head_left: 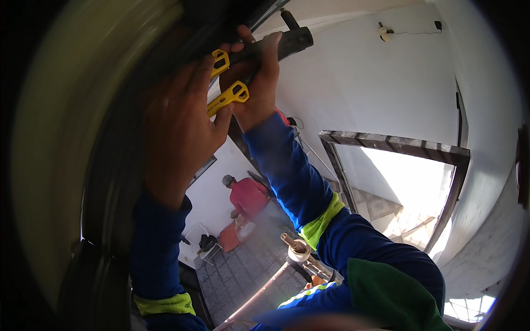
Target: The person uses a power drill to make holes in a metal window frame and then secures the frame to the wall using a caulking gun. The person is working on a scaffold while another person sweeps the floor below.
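Note:
Both my hands are raised at the upper left, against a dark frame. My left hand (pixel 185 118) closes on a yellow, flat-handled piece (pixel 231 98) with a hole at its end, its thumb resting along the edge. A second yellow looped end (pixel 220 62) shows beside its fingers; I cannot tell whether both belong to one tool. My right hand (pixel 264 80) is close beside it, fingers wrapped round a dark bar-shaped piece (pixel 295 43) with a short stub on top. The far end of the left fingers is in deep shadow.
Below, a person in a red top (pixel 248 196) bends beside a folding chair (pixel 208 248). A pole (pixel 256 295) and a white round cup-like part (pixel 298 252) stand beneath my arms. A dark-framed opening (pixel 395 140) is at right. A wired fixture (pixel 385 33) hangs on the white wall.

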A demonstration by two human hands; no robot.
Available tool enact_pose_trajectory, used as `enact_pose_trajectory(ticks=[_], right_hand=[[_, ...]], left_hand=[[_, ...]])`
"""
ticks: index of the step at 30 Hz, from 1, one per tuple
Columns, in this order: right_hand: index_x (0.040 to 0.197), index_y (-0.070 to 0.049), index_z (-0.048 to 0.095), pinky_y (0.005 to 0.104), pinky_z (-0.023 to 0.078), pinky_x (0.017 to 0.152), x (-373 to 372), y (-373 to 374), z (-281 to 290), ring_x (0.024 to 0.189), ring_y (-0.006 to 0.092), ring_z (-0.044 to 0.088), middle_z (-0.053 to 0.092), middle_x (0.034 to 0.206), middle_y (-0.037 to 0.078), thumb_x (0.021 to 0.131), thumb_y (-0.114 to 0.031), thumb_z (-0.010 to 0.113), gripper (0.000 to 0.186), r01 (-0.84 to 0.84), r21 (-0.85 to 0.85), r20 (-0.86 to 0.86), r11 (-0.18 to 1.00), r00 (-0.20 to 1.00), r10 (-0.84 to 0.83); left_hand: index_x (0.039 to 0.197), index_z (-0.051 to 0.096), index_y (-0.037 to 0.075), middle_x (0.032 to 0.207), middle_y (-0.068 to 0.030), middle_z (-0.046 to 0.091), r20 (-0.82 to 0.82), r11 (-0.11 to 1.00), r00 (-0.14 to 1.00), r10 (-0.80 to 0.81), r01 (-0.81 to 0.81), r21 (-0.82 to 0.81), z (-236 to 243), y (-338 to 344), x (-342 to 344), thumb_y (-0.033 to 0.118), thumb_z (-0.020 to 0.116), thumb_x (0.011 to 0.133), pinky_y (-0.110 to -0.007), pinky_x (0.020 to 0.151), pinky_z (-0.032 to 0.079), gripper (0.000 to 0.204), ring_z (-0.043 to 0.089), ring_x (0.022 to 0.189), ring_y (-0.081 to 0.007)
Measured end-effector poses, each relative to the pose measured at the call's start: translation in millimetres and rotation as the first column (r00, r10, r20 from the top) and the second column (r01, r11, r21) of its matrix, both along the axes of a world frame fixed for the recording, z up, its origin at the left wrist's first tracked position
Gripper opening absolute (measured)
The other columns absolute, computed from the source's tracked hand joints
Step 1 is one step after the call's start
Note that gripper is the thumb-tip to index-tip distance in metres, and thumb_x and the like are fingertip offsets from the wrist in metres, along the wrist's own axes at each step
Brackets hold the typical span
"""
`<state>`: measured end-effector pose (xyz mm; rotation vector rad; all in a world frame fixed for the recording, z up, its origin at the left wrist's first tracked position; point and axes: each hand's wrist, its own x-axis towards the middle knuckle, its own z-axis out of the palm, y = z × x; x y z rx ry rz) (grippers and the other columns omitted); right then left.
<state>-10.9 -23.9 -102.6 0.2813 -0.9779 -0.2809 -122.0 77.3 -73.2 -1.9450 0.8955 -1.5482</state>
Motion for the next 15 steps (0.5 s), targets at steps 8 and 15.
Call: enact_pose_trajectory(ticks=[8, 15], right_hand=[[0.125, -0.005, 0.058, 0.0323, 0.057, 0.073, 3, 1, 3, 0.079, 0.0162, 0.065, 0.055, 0.078, 0.002, 0.098, -0.059, 0.063, 0.061, 0.008, 0.022, -0.060, 1.000, 0.998, -0.007], [0.132, -0.007, 0.055, 0.0341, 0.058, 0.079, 8, -5, -7, 0.090, 0.0157, 0.066, 0.063, 0.090, 0.002, 0.100, -0.055, 0.063, 0.058, -0.042, -0.096, -0.021, 0.994, 0.999, 0.040]], left_hand=[[0.127, 0.065, 0.001, 0.106, -0.0191, 0.073, -0.146, 0.995, 0.985, -0.097, 0.094, -0.029, 13, 2, 7, 0.030, 0.080, 0.089, -0.040, 0.079, 0.059, 0.050, 0.074, 0.092, -0.0354], [0.098, 0.069, -0.001, 0.080, -0.0196, 0.071, -0.444, 0.972, 0.896, -0.009, -0.096, -0.214, 34, -8, 25, 0.044, 0.067, 0.100, -0.037, 0.060, 0.053, 0.045, 0.072, 0.067, -0.0331]])
